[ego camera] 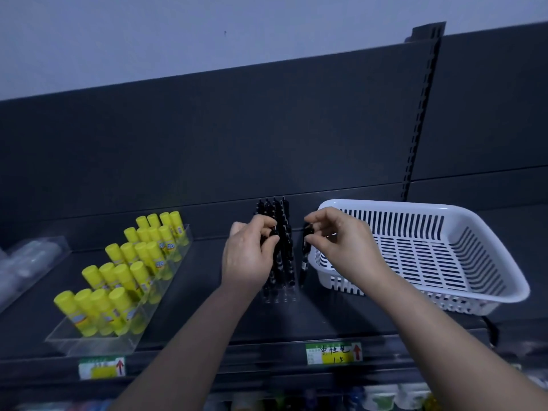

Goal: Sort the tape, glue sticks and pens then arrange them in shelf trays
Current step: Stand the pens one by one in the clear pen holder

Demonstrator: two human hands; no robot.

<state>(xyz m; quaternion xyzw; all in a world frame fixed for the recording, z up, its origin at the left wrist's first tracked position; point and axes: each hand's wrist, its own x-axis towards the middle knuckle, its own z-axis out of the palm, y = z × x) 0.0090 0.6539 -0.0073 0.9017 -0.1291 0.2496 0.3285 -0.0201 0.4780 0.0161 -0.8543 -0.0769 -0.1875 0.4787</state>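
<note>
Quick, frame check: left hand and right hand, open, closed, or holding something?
Left hand: closed, gripping one of the standing pens.
Right hand: closed, pinching a loose pen by its top.

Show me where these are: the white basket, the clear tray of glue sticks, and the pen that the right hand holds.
white basket (pixel 385 205): head view, far rim.
clear tray (pixel 95 346): head view, front wall.
held pen (pixel 304 264): head view, lower barrel.

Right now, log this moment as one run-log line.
left hand: grips standing pens | right hand: pinches one pen | glue sticks: standing in clear tray
</note>
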